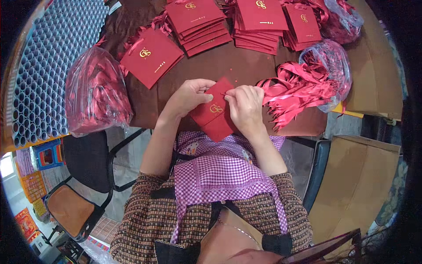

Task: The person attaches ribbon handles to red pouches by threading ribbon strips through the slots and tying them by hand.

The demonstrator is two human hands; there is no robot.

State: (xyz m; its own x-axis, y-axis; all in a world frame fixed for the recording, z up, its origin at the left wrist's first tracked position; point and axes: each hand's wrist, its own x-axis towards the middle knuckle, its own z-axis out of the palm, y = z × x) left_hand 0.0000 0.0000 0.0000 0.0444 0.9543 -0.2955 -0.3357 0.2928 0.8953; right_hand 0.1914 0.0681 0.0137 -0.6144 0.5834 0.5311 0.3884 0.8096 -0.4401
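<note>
A small red paper bag [214, 119] with a gold emblem is held up over the table's near edge. My left hand [192, 97] grips its upper left side, thumb on the front. At the upper right edge of the bag, the fingers of my right hand [246, 104] are pinched together; a tiny dark red end, perhaps of cord or ribbon, shows at the fingertips. Just right of that hand lies a loose bundle of red ribbons [303, 88], spilling from a clear plastic bag [338, 72].
Stacks of red paper bags stand along the far side: one at left [151, 57], one in the middle [198, 24], another at right [260, 26]. A plastic sack of red ribbon [97, 92] sits at left beside a rack of tubes [52, 57]. Cardboard [356, 189] leans at right.
</note>
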